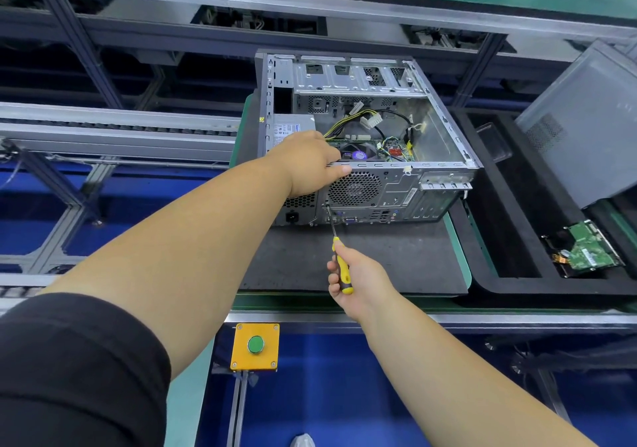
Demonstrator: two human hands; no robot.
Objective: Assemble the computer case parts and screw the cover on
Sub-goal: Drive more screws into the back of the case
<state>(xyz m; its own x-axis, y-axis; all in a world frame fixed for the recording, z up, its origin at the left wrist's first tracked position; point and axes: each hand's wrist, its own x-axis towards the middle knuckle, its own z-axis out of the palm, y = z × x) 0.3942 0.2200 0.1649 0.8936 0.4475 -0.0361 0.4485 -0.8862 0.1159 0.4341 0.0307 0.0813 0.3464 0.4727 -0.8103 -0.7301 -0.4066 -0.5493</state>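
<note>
Sleeve: black sleeve (79, 370) covers the person's left upper arm, closest to the camera; both forearms are bare.
Push-button box: yellow box with a green button (255, 344) sits on the bench rail, below and between the two hands.
Right hand: right hand (358, 281) grips the yellow-and-black handle of a screwdriver (339, 257), fingers curled round it.
Screwdriver axis: long axis runs from the handle up and slightly left; its thin shaft points away from the person, tip touching the rear panel just below the left hand.
Left hand: left hand (308, 164) grips the top rear edge of the computer case (365, 136), fingers hooked inside over the rim, thumb pressed on the rear panel.
Case look: bare silver metal chassis, side cover off, open face upward; drive bays at the far end, yellow and black cables, a green board and a fan inside.
Case rear: faces the person, with a round honeycomb fan grille, a power socket and a row of ports.
Case position: lies on a dark mat (362, 260), directly beyond the right hand.
Writing: power supply label (287, 132) beside the left hand carries print too small to read.
Side panel: grey cover panel (586, 119) leans far right of both hands.
Tray: black tray (517, 239) right of the right hand holds a green circuit board (586, 246).
</note>
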